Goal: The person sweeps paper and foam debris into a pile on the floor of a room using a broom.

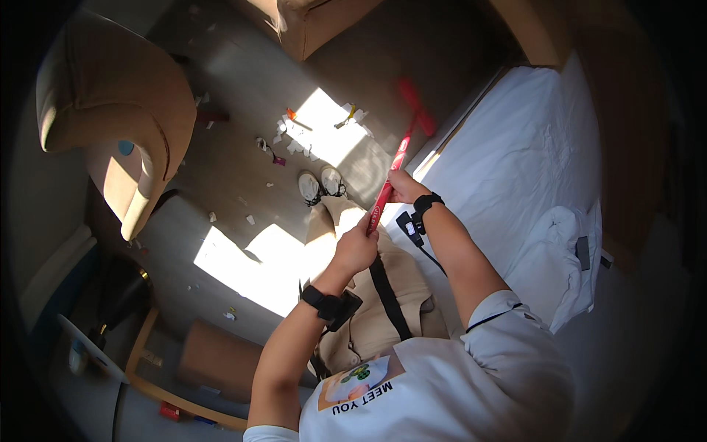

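Observation:
Both my hands grip the red handle of a long broom. Closed around its upper end is my left hand, the one nearer my body. Farther along the shaft, my right hand is wrapped around it too. The broom slants away to the upper right, and its crosswise red head meets the floor beside the bed, its bristles too blurred to make out. Left of that head, scraps of white paper lie scattered in and around a sunlit patch, with an orange piece and a yellow piece among them.
A bed with white sheets runs along my right. To the left stands a tan armchair; another tan seat is at the far side. My shoes are on the grey floor, and small litter lies nearby.

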Action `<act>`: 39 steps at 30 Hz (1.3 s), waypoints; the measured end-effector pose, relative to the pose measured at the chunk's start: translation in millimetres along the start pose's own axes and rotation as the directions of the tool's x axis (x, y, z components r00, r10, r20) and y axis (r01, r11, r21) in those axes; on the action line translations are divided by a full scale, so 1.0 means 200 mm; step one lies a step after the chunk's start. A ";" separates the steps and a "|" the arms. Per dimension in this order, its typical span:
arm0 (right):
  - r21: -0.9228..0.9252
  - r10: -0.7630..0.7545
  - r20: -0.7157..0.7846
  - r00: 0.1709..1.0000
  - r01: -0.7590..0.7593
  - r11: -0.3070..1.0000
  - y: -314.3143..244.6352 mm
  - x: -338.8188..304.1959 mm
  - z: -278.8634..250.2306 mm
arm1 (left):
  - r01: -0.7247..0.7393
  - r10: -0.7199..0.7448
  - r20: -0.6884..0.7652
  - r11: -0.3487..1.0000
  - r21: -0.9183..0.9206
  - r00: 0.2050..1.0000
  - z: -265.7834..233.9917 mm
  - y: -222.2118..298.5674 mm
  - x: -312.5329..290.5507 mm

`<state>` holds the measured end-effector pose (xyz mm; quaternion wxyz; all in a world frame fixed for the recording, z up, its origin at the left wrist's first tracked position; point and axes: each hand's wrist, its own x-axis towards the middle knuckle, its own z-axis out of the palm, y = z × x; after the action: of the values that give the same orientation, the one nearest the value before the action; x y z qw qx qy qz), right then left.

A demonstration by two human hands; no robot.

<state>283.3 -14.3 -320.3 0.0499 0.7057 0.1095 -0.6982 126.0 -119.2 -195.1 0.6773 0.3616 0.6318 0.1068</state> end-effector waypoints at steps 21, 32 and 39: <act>-0.015 -0.257 0.201 0.945 0.265 0.964 -0.02 -0.33 0.52 | 0.255 -0.171 0.198 0.781 -0.570 0.965 -0.43 0.27 -0.64; -0.484 -0.374 0.365 0.852 0.517 0.706 0.65 0.00 1.24 | 0.366 -0.365 0.143 0.667 -0.649 0.920 -0.48 -0.64 -1.10; -0.077 -0.016 0.563 0.826 0.073 0.994 1.19 -0.67 1.90 | 0.401 -0.421 0.127 0.665 -0.630 0.898 -0.81 -0.87 -1.95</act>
<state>-33.1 -340.6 -214.9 0.0972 0.4635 0.1396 -0.8696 -148.8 -421.6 9.7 0.7561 -0.0454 0.6314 0.1660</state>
